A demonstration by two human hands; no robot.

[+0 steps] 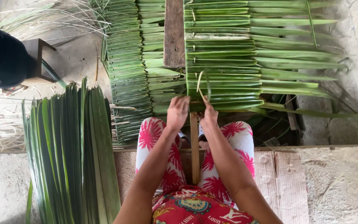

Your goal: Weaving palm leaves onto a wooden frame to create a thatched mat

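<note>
My left hand (177, 112) rests with its fingers on the near edge of a panel of folded green palm leaves (224, 54) strung along a wooden stick (194, 145). My right hand (209, 115) pinches a thin pale strip (200, 85) that loops up over the nearest leaves. Both hands sit close together where the stick meets the last leaf. My knees, in red and white flowered cloth, frame the stick.
A stack of loose long green leaves (73, 157) lies at my left. More finished leaf panels (127, 62) spread behind it. A dark wooden plank (174, 33) lies across the panel. A person in dark clothing (1, 58) sits on a small stool at the far left. Cardboard (282, 178) lies at my right.
</note>
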